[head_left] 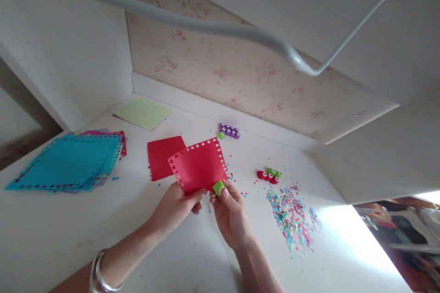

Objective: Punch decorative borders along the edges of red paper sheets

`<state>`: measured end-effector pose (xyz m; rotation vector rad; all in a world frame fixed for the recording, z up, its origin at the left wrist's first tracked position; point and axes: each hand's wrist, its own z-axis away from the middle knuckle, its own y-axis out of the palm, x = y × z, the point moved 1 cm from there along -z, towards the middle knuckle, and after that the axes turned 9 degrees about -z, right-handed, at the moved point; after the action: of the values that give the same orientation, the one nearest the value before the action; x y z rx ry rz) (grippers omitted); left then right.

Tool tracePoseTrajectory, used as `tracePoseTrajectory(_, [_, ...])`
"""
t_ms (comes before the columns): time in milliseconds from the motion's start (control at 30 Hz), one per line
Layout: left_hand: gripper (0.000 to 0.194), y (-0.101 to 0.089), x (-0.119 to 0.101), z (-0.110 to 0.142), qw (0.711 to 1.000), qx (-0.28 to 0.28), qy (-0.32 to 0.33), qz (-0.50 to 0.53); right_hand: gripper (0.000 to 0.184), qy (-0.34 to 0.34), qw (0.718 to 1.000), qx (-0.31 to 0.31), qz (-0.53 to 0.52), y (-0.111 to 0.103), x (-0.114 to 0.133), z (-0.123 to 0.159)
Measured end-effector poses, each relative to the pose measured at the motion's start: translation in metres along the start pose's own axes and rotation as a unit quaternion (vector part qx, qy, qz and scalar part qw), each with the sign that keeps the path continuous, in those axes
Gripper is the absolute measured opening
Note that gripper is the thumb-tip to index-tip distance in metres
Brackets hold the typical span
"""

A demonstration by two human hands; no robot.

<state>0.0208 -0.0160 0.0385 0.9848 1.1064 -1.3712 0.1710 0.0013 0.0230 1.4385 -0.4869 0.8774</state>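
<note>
A red sheet of paper (pixel 198 168) with small shapes punched along its edges is held up above the table. My left hand (pixel 179 203) pinches its lower left edge between thumb and fingers. A small green craft punch (pixel 218 187) sits in my right hand (pixel 231 210), thumb on top, at the sheet's lower right corner. Whether the paper lies inside the punch's slot I cannot tell. Behind the held sheet, another red sheet (pixel 164 157) lies flat on the table.
Blue punched sheets (pixel 70 162) are piled at left, with pale green paper (pixel 142 112) behind. Purple punches (pixel 229 131) stand near the wall; red and green punches (pixel 270 175) lie at right beside scattered confetti (pixel 292 215). A white cable (pixel 206 23) crosses the upper view.
</note>
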Motion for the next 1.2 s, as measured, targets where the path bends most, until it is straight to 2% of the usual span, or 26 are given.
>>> tracePoseTrajectory(167, [0.020, 0.000, 0.002, 0.001, 1.000, 0.001, 0.010, -0.008, 0.026, -0.021, 0.999, -0.008, 0.034, 0.001, 0.000, -0.001])
tracePoseTrajectory(367, [0.021, 0.000, 0.004, 0.000, 0.998, -0.011, 0.038, -0.042, 0.018, -0.017, 0.998, 0.018, 0.058, 0.004, 0.003, 0.000])
tracePoseTrajectory(467, [0.023, -0.001, 0.006, -0.002, 0.998, -0.008, 0.050, -0.030, 0.019, -0.016, 0.997, 0.013, 0.072, 0.003, 0.002, 0.000])
tracePoseTrajectory(567, [0.025, -0.001, 0.007, -0.002, 0.996, -0.014, 0.059, -0.063, 0.020, -0.018, 0.995, 0.015, 0.097, 0.001, 0.001, -0.001])
tracePoseTrajectory(867, [0.031, 0.000, 0.007, 0.000, 0.991, -0.037, 0.063, -0.111, 0.017, -0.013, 0.996, 0.007, 0.082, -0.002, -0.002, -0.004])
tracePoseTrajectory(1000, [0.033, 0.000, 0.006, 0.000, 0.992, -0.038, 0.056, -0.108, 0.016, 0.005, 0.997, 0.023, 0.070, 0.002, 0.003, -0.003])
tracePoseTrajectory(1200, [0.035, -0.001, 0.003, 0.001, 0.989, -0.031, 0.064, -0.129, 0.014, 0.019, 0.997, -0.001, 0.080, 0.003, 0.008, -0.003])
